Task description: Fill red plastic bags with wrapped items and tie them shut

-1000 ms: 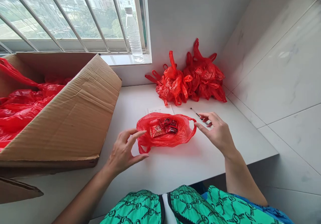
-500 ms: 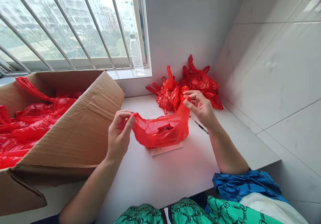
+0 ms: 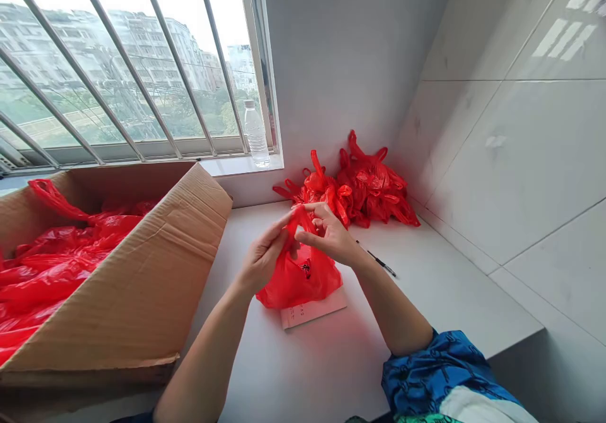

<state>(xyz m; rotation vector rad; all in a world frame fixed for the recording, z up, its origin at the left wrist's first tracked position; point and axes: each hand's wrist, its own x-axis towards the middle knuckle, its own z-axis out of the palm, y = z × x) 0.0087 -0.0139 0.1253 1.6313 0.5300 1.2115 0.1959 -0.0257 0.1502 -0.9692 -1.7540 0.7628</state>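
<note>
A red plastic bag (image 3: 300,284) hangs between my hands, its handles gathered at the top and its lower part over a white paper pad (image 3: 315,309). Dark print on something inside shows through the thin plastic. My left hand (image 3: 265,252) pinches the bag's top from the left. On the right, my right hand (image 3: 326,233) has its fingers curled around the handle part, thumb pointing left. The fingertips of both hands nearly meet at the handles.
An open cardboard box (image 3: 142,284) full of red bags (image 3: 61,259) fills the left side. Knotted red bags (image 3: 374,183) lie against the back wall. A black pen (image 3: 381,262) rests on the white table (image 3: 449,290). A clear bottle (image 3: 256,134) stands on the windowsill.
My hands have come together, drawing the stretched bag's two handles to one spot. The bag now hangs narrower at its top. The view has tilted up slightly.
</note>
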